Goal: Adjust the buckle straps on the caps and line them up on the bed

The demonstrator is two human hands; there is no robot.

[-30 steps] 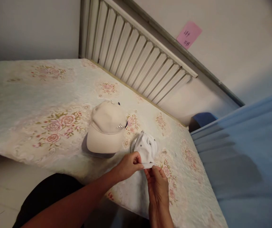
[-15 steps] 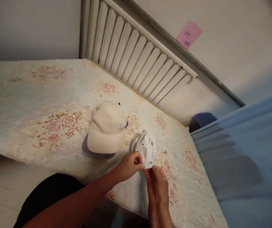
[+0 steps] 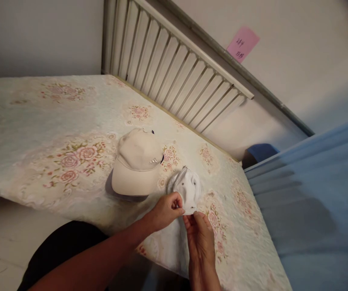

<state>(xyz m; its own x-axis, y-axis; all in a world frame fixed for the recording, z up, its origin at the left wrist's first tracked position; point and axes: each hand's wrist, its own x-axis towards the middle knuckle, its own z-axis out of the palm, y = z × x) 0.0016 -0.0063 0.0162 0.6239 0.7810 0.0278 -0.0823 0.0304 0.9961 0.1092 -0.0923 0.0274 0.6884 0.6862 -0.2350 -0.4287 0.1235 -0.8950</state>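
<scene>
A white cap (image 3: 188, 189) lies on the flowered cloth, its near edge, which looks like the back strap, raised between both hands. My left hand (image 3: 165, 211) pinches the left end of that strap between thumb and fingers. At the right end, my right hand (image 3: 200, 234) grips the strap from below, thumb on top. Small eyelets show on the cap's crown; its brim is hidden. Just to the left sits a beige baseball cap (image 3: 139, 161) with a small striped logo, brim facing me, touched by neither hand.
The flowered cloth (image 3: 83, 117) covers a table or bed whose near edge runs beneath my forearms. A white radiator (image 3: 174, 72) stands along the far side. To the right hangs a blue curtain (image 3: 313, 202), with a dark blue object (image 3: 262, 152) behind it. A pink note (image 3: 243, 43) is on the wall.
My right hand has shifted very slightly left along the strap. My left hand and both caps look almost the same.
</scene>
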